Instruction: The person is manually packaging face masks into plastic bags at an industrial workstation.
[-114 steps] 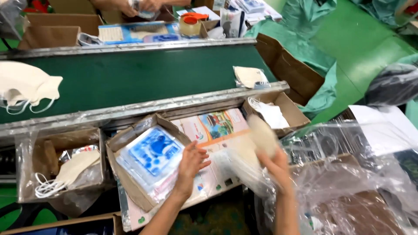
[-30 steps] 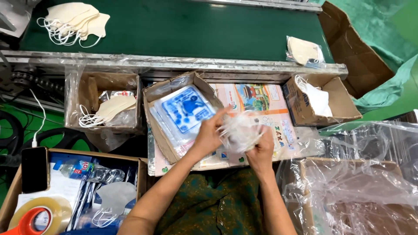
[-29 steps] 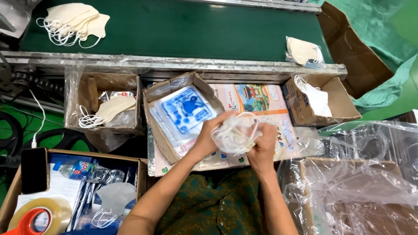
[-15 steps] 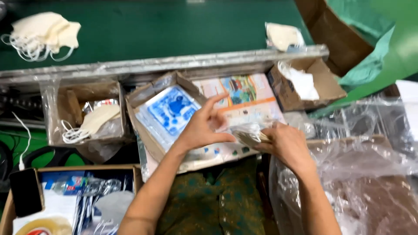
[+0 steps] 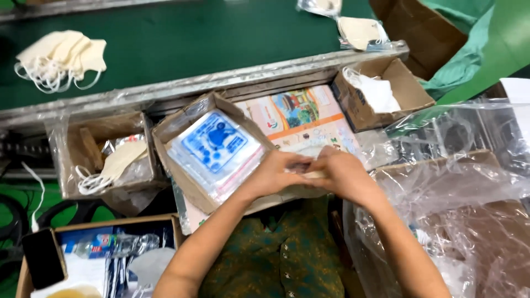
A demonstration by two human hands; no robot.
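My left hand (image 5: 279, 172) and my right hand (image 5: 343, 174) meet fingertip to fingertip over a colourful printed sheet (image 5: 301, 118) on the work surface. Between them they pinch a small clear plastic bag with a folded pale mask (image 5: 310, 172) in it, mostly hidden by the fingers. Just left of my left hand stands a cardboard box with a stack of clear bags printed in blue (image 5: 215, 150).
A green conveyor belt (image 5: 182, 44) runs along the top with a pile of cream masks (image 5: 59, 60) and bagged masks (image 5: 359, 30). Cardboard boxes hold masks (image 5: 113, 163) at left and white items (image 5: 378, 94) at right. Large clear plastic bag (image 5: 475, 198) at right; phone (image 5: 43, 258) bottom left.
My hands lifted the mask in its clear bag, then came down onto the printed sheet and closed together on it. The view shifted slightly.
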